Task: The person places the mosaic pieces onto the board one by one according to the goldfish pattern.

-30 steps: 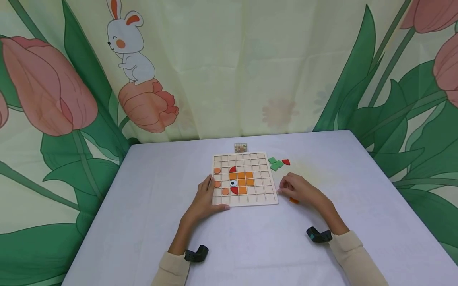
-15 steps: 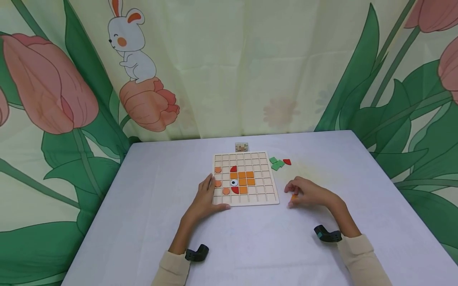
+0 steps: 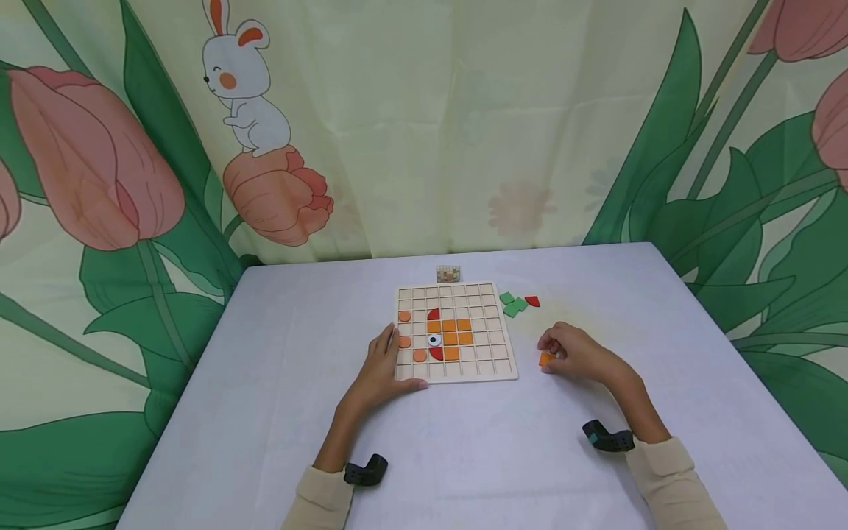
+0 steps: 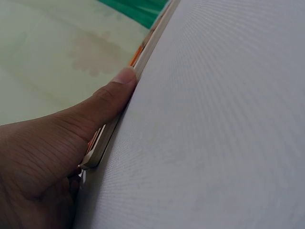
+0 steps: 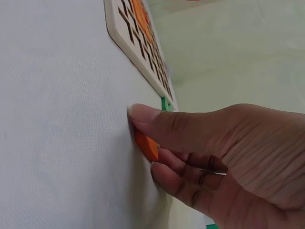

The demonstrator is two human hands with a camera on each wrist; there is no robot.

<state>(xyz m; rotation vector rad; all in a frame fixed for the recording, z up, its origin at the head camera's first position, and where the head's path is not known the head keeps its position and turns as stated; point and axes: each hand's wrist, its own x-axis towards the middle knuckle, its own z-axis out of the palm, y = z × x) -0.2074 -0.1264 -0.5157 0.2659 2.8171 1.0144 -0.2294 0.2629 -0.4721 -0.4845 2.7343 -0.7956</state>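
A pale wooden grid board [image 3: 490, 353] lies on the table, with orange square tiles [image 3: 457, 331], red quarter-round tiles [image 3: 435, 353], peach discs [image 3: 420, 355] and an eye disc [image 3: 434, 340] set in it. My left hand [image 3: 380, 372] rests at the board's near left corner. Its fingers lie along the left side, and the thumb [image 4: 112, 98] touches the front edge. To the right of the board, my right hand [image 3: 575, 353] pinches an orange tile [image 5: 147, 144] between thumb and fingers, just over the cloth. The fingers partly cover this tile.
Several green tiles [image 3: 514, 304] and one red quarter-round tile [image 3: 533, 301] lie off the board's far right corner. A small patterned card [image 3: 447, 274] is behind the board. White cloth [image 3: 490, 456] covers the table, and a printed curtain [image 3: 411, 147] hangs behind.
My right hand has moved right from beside the board's edge and taken the orange tile between thumb and fingers. The left hand has stayed at the board's corner.
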